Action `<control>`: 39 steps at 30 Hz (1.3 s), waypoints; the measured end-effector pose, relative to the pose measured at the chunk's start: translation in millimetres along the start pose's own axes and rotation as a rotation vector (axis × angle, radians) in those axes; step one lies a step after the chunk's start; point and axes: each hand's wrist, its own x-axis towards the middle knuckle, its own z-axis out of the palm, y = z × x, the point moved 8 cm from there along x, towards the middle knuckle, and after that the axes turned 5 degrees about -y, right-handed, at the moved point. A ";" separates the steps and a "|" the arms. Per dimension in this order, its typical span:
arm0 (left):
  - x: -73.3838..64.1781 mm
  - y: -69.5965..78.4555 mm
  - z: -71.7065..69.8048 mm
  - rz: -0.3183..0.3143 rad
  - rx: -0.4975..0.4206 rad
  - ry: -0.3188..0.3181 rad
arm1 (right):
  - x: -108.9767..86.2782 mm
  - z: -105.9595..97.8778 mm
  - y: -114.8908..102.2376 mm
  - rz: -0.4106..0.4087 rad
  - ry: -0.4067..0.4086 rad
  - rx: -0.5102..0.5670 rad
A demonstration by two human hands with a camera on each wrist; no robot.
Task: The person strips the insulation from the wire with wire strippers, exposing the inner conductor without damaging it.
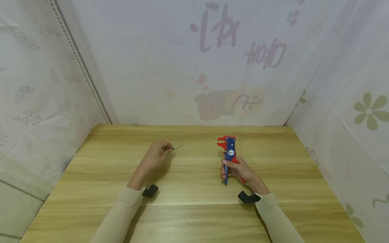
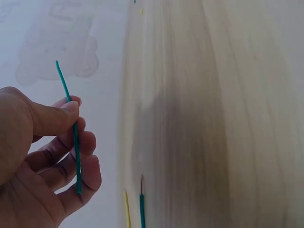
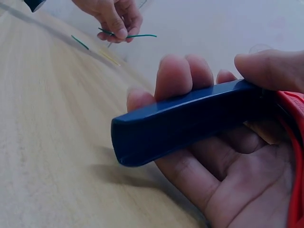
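Observation:
My left hand (image 1: 156,155) pinches a short green wire (image 2: 78,156) between thumb and forefinger, above the table. One end of the wire sticks up past the fingertips, and the rest runs down along the other fingers. My right hand (image 1: 243,172) grips a red and blue wire stripper (image 1: 231,145) by its handles. Its red jaws stand apart and point left, with nothing between them. The blue handle (image 3: 180,118) lies across the fingers in the right wrist view, the thumb resting on it.
On the wooden table (image 1: 194,216), a second green wire (image 2: 142,209) with a bare copper end lies beside a yellow wire (image 2: 127,209). A tiny yellow piece (image 2: 141,12) lies farther along. Printed cloth (image 1: 152,67) hangs behind the table and along both sides.

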 end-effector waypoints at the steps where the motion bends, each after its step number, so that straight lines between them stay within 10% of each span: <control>1: 0.7 3.0 0.5 0.012 0.001 0.002 | 0.6 0.7 -1.2 -0.007 -0.007 -0.002; 39: 7.4 57.2 10.6 0.117 -0.017 0.047 | 9.4 35.7 -12.6 -0.004 -0.143 0.013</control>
